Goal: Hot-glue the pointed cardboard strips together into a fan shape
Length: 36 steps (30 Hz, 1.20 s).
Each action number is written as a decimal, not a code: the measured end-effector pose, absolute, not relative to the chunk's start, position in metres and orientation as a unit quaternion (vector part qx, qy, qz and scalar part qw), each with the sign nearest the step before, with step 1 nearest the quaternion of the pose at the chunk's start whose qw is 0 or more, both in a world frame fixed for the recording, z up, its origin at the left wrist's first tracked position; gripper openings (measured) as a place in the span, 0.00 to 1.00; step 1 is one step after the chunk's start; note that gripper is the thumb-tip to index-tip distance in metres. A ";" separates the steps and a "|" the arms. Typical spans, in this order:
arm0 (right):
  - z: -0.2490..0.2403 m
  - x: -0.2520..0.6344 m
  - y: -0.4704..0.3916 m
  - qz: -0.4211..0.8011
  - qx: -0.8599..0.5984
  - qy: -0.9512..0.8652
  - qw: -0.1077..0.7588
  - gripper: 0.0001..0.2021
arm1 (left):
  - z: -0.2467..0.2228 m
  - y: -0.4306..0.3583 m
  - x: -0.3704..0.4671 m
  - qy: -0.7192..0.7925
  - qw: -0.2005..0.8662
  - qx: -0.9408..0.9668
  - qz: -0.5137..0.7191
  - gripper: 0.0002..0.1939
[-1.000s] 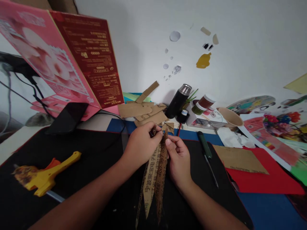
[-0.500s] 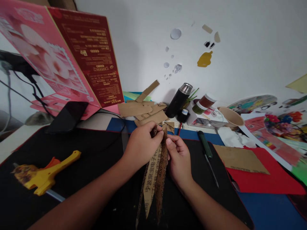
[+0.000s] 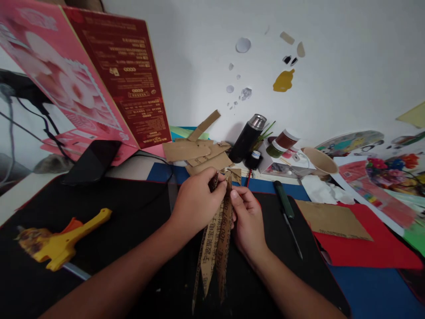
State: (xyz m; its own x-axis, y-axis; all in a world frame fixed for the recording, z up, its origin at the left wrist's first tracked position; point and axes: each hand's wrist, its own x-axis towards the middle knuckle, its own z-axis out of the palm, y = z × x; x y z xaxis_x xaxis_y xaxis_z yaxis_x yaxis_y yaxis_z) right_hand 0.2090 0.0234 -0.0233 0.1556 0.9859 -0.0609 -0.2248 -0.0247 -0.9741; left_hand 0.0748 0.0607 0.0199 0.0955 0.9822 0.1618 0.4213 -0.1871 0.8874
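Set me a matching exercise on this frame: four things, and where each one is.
1. pointed cardboard strips
2. yellow glue gun
3. green-handled tool
4. black flask

A. right part of the black mat
B. held by left hand and right hand
C. beyond the mat, near the wall
D. left part of the mat

Pairs: 1-B, 2-D, 3-A, 4-C

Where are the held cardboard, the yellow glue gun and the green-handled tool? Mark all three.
Held cardboard (image 3: 213,241), head view, on its printed face.
Yellow glue gun (image 3: 63,247), head view, on its body.
Green-handled tool (image 3: 284,202), head view, on its handle.
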 end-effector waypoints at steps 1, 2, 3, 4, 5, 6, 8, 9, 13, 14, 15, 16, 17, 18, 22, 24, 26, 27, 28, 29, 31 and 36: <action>-0.024 0.209 0.024 0.521 -0.490 -0.389 0.580 0.18 | 0.020 0.061 0.075 0.538 0.343 0.655 0.404 0.04; -0.024 0.209 0.024 0.521 -0.490 -0.390 0.581 0.18 | 0.020 0.061 0.074 0.540 0.339 0.657 0.402 0.04; -0.024 0.209 0.024 0.521 -0.489 -0.391 0.581 0.18 | 0.020 0.061 0.074 0.542 0.335 0.659 0.401 0.04; -0.024 0.209 0.024 0.520 -0.488 -0.392 0.581 0.18 | 0.020 0.061 0.074 0.542 0.332 0.661 0.399 0.04; -0.024 0.209 0.024 0.520 -0.488 -0.392 0.581 0.18 | 0.020 0.061 0.074 0.542 0.328 0.663 0.399 0.04; -0.025 0.209 0.024 0.519 -0.488 -0.392 0.582 0.18 | 0.020 0.061 0.074 0.543 0.325 0.664 0.398 0.04; -0.025 0.209 0.024 0.519 -0.487 -0.392 0.583 0.18 | 0.020 0.060 0.075 0.546 0.317 0.666 0.396 0.04; -0.025 0.209 0.025 0.519 -0.487 -0.392 0.583 0.17 | 0.020 0.060 0.075 0.548 0.313 0.668 0.395 0.04; -0.026 0.210 0.025 0.520 -0.483 -0.393 0.585 0.17 | 0.021 0.059 0.075 0.547 0.300 0.677 0.391 0.04; -0.026 0.210 0.025 0.521 -0.481 -0.392 0.586 0.17 | 0.021 0.059 0.074 0.546 0.298 0.679 0.390 0.04; -0.026 0.210 0.025 0.523 -0.479 -0.392 0.586 0.16 | 0.021 0.059 0.074 0.545 0.297 0.680 0.389 0.04; -0.026 0.210 0.025 0.524 -0.477 -0.392 0.587 0.16 | 0.021 0.059 0.074 0.545 0.297 0.681 0.388 0.04; -0.026 0.210 0.025 0.525 -0.476 -0.392 0.587 0.16 | 0.021 0.060 0.074 0.546 0.299 0.680 0.388 0.04; -0.026 0.210 0.025 0.525 -0.475 -0.392 0.587 0.16 | 0.020 0.060 0.074 0.547 0.301 0.678 0.388 0.04; -0.025 0.211 0.025 0.517 -0.479 -0.393 0.591 0.15 | 0.019 0.061 0.075 0.543 0.316 0.670 0.395 0.03; -0.024 0.210 0.024 0.513 -0.482 -0.395 0.591 0.15 | 0.018 0.061 0.075 0.538 0.323 0.670 0.397 0.03; -0.023 0.210 0.024 0.511 -0.482 -0.396 0.592 0.15 | 0.018 0.061 0.075 0.539 0.325 0.670 0.393 0.03; -0.023 0.210 0.024 0.509 -0.483 -0.396 0.593 0.16 | 0.018 0.061 0.075 0.542 0.324 0.671 0.390 0.03; -0.023 0.210 0.024 0.506 -0.484 -0.396 0.594 0.17 | 0.018 0.061 0.075 0.543 0.322 0.671 0.388 0.03; -0.024 0.210 0.024 0.503 -0.485 -0.396 0.595 0.17 | 0.018 0.061 0.075 0.543 0.321 0.671 0.389 0.03; -0.025 0.210 0.024 0.498 -0.490 -0.396 0.596 0.18 | 0.017 0.061 0.075 0.540 0.323 0.671 0.392 0.03; -0.025 0.212 0.024 0.489 -0.492 -0.385 0.608 0.18 | 0.016 0.061 0.078 0.538 0.331 0.677 0.378 0.03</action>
